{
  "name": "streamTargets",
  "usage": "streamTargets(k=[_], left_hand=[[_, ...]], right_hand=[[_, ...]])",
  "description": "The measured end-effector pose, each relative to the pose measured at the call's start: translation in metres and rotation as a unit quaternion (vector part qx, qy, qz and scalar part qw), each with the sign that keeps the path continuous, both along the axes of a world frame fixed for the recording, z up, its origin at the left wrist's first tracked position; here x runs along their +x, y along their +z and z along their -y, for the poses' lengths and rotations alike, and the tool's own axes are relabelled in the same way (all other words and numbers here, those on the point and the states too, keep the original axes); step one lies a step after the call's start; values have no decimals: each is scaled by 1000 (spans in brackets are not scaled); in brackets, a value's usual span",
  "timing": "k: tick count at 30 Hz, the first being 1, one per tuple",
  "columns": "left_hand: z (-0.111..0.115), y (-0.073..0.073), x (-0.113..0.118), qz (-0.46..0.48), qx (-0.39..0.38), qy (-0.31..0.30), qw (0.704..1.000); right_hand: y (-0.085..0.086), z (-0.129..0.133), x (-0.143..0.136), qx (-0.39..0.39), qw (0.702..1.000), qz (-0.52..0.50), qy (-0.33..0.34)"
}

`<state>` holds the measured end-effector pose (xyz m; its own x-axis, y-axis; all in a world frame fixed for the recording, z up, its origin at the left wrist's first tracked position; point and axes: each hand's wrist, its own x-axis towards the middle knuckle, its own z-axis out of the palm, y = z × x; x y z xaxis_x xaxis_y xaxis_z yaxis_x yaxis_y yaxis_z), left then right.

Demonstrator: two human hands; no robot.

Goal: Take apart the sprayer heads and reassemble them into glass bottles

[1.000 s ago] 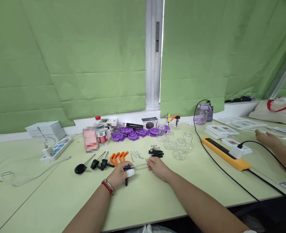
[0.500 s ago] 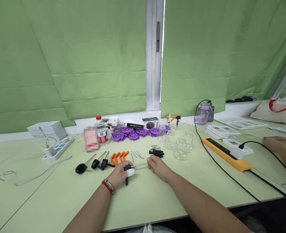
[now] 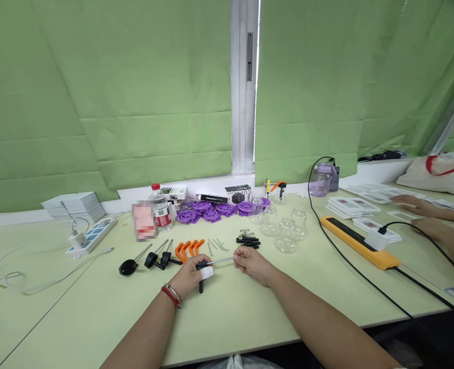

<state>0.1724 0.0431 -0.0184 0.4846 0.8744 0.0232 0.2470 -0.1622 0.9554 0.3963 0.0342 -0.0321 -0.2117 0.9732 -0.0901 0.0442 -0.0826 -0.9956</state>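
My left hand, with a white wrap on its thumb, is closed around a black plastic cap with a metal rod. A black stub of the cap sticks out below the fingers. The rod runs to the right, where my right hand pinches its tip; anything small between those fingertips is hidden. Left of my hands lie similar black caps with rods, then orange angled handles. Beyond my hands are loose screws, black tubular pieces and springs.
Clear jars stand right of centre, purple openwork discs behind. A bottle stands back left, near a white power strip. An orange power strip with black cables lies right. Another person's hands handle white cards at far right.
My hands and the rod stay nearly in place. At far right, the other person's hands have moved apart, one reaching further over the white cards.
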Motion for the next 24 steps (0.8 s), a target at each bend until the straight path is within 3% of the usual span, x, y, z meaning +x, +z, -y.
streamTargets(k=[10, 17, 24], left_hand=[[0, 2, 0, -16, 7, 0, 1000], [0, 1, 0, -9, 4, 3, 1000], [0, 2, 0, -1, -1, -4, 1000]], right_hand=[[-3, 0, -2, 47, 997, 61, -8], [-1, -1, 1, -1, 1000, 12, -9], [-5, -3, 3, 3, 1000, -9, 5]])
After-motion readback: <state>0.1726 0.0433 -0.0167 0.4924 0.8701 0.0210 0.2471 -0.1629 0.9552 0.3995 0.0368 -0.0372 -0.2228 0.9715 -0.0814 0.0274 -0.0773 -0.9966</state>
